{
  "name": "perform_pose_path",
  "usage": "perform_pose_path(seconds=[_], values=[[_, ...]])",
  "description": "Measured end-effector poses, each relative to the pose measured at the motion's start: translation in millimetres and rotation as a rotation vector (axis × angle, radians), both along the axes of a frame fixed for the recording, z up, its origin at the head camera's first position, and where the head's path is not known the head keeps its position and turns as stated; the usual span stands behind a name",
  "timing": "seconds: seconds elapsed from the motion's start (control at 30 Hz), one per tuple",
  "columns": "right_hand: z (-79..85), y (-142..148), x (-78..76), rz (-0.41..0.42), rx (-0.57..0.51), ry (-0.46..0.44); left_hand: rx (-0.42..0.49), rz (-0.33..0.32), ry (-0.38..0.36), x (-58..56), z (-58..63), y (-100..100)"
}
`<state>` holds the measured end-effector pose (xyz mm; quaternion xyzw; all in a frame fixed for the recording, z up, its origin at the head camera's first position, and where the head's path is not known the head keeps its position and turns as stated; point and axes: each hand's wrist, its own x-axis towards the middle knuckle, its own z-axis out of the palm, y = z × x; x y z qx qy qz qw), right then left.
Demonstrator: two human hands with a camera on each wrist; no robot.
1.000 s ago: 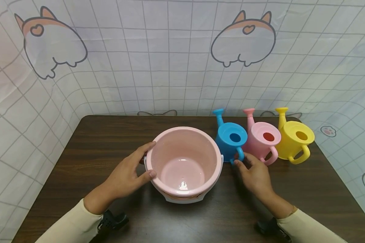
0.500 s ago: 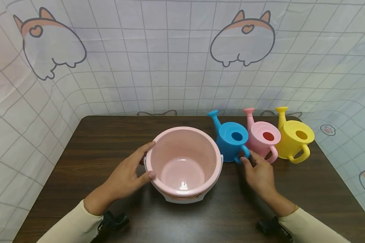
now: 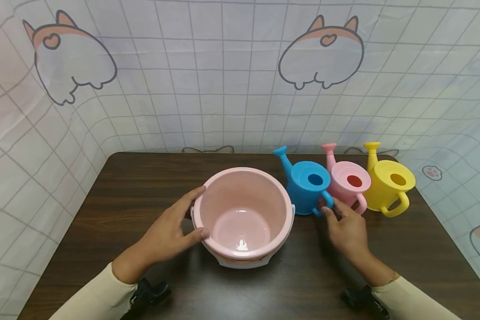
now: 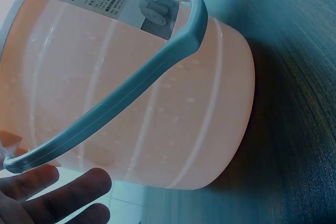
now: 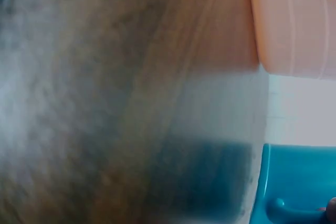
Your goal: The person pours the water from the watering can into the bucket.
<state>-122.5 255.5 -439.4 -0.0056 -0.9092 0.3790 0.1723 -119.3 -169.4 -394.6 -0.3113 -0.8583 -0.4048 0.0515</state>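
Note:
A pale pink bucket (image 3: 242, 191) stands upright on the dark wooden table. My left hand (image 3: 160, 233) rests at its left side, thumb and forefinger touching the rim. In the left wrist view, several left fingers (image 4: 79, 187) extend loosely beside the bucket's handle (image 4: 113, 100), apart from it. To the bucket's right stands a blue watering can (image 3: 304, 189), its spout slanting left. My right hand (image 3: 348, 231) pinches the handle of this can; some fingertips are hidden. Only a bit of a fingertip (image 5: 331, 211) shows in the right wrist view.
A pink watering can (image 3: 348, 175) stands close against the blue one on its right. Beyond it is a yellow watering can (image 3: 390, 178) near the table's right edge. A white grid-patterned cloth (image 3: 208, 66) hangs behind the table (image 3: 144, 178).
The blue watering can has turned, its spout swinging left and its handle right, and it has shifted slightly right. My right hand moved right with it. My left hand and the bucket stayed put.

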Motion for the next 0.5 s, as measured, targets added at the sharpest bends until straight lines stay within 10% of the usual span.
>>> perform_pose_path(seconds=[0.5], values=[[45.6, 16, 13.4, 0.024, 0.126, 0.055, 0.012, 0.006, 0.015, 0.6, 1.5, 0]])
